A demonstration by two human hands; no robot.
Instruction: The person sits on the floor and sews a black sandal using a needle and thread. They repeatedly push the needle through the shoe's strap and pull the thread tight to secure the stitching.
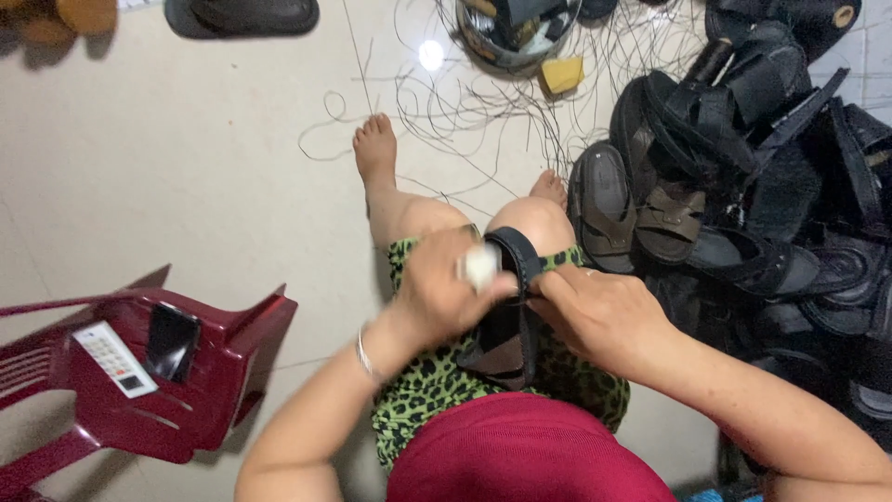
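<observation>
Sandals [743,177], dark and heaped, crowd the floor [186,167] to the right of the knees, with loose black threads [465,112] strewn ahead near a metal bowl [516,33]. At the left stands a dark red plastic chair [214,372] carrying a calculator [114,359] and a phone [172,341]. On the lap lies a black sandal [509,316]. The left hand [441,293] presses a small white object [480,267] against its strap, grip closed round it. The right hand [599,311] clasps the sandal's edge, fingers curled.

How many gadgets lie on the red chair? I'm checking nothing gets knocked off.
2. A white calculator lies on the chair seat's left side, and a black phone lies just right of it. More may sit beyond the frame's left edge.
</observation>
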